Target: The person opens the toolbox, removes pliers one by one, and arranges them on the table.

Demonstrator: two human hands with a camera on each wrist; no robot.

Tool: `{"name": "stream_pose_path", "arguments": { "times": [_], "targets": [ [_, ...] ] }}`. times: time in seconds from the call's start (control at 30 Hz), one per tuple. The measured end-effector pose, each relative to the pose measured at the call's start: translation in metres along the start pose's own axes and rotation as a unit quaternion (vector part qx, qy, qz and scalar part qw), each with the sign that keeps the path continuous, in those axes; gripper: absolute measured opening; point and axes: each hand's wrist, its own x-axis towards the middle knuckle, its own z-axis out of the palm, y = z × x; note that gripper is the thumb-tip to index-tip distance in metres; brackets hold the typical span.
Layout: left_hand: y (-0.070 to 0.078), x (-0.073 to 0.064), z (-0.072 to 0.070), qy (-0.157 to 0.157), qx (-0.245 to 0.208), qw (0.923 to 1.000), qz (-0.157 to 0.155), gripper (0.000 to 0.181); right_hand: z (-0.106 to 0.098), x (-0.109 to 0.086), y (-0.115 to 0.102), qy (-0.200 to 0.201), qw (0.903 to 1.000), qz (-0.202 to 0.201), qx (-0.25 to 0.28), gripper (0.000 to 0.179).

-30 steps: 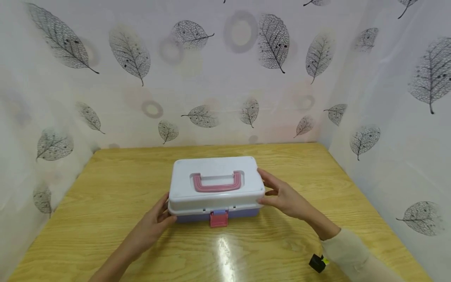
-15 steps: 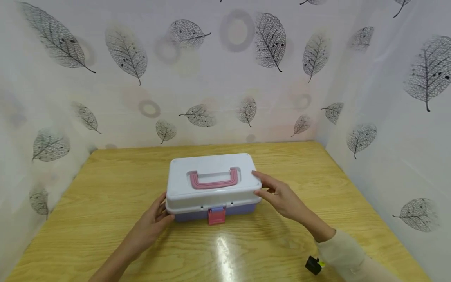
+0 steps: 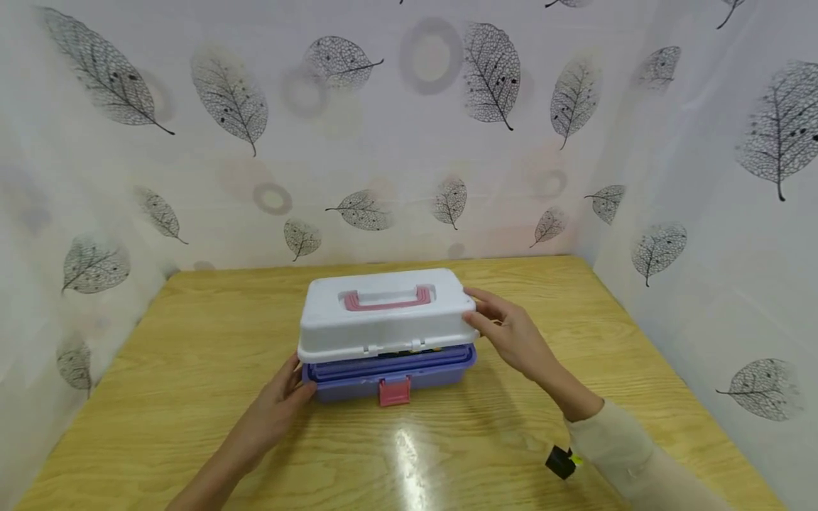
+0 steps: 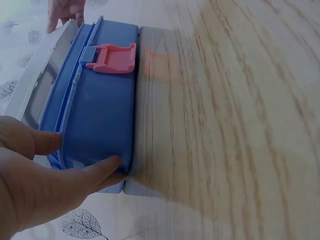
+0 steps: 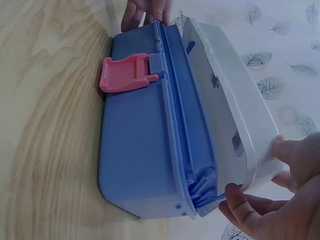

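A toolbox with a white lid (image 3: pixel 383 330) and a purple-blue base (image 3: pixel 354 389) sits on the table, its lid raised partway at the front. A pink carrying handle (image 3: pixel 386 306) is set in the lid's top, and the pink latch (image 3: pixel 395 392) hangs undone on the front. My left hand (image 3: pixel 271 411) holds the base at its left front corner, with the thumb toward the front. At the other end, my right hand (image 3: pixel 514 341) grips the lid's right edge between thumb and fingers. Through the gap, a blue inner tray (image 5: pixel 187 100) shows; most contents stay hidden.
The toolbox stands on a wood-grain table (image 3: pixel 211 341). Near my right sleeve lies a small black object (image 3: pixel 561 463) with a yellow-green bit. Leaf-patterned sheets (image 3: pixel 396 142) hang behind and at both sides.
The lid has risen at its front edge, lifted by my right hand, exposing the base's rim and inner tray. My left hand has stayed at the left corner.
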Motion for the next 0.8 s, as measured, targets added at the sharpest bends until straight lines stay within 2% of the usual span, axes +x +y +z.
{"name": "stream_pose_path", "arguments": {
  "times": [0.13, 0.3, 0.37, 0.53, 0.8],
  "targets": [
    [0.001, 0.000, 0.002, -0.007, 0.004, 0.9999, -0.009, 0.074, -0.005, 0.004, -0.006, -0.013, 0.9999, -0.002, -0.002, 0.058],
    [0.004, 0.002, 0.002, -0.012, -0.006, 0.9997, -0.021, 0.074, -0.012, 0.005, -0.009, -0.059, 0.9975, -0.017, -0.034, 0.085],
    [0.005, 0.002, 0.002, -0.011, -0.011, 0.9996, -0.025, 0.075, -0.014, 0.006, -0.008, -0.070, 0.9960, -0.027, -0.048, 0.089],
    [0.004, 0.002, -0.001, -0.012, -0.014, 0.9995, -0.026, 0.075, -0.016, 0.012, -0.007, -0.073, 0.9921, -0.068, -0.076, 0.083],
    [0.003, 0.002, 0.000, -0.015, -0.030, 0.9994, -0.010, 0.075, -0.029, 0.027, -0.006, -0.098, 0.9781, -0.131, -0.128, 0.079]
  ]
}}
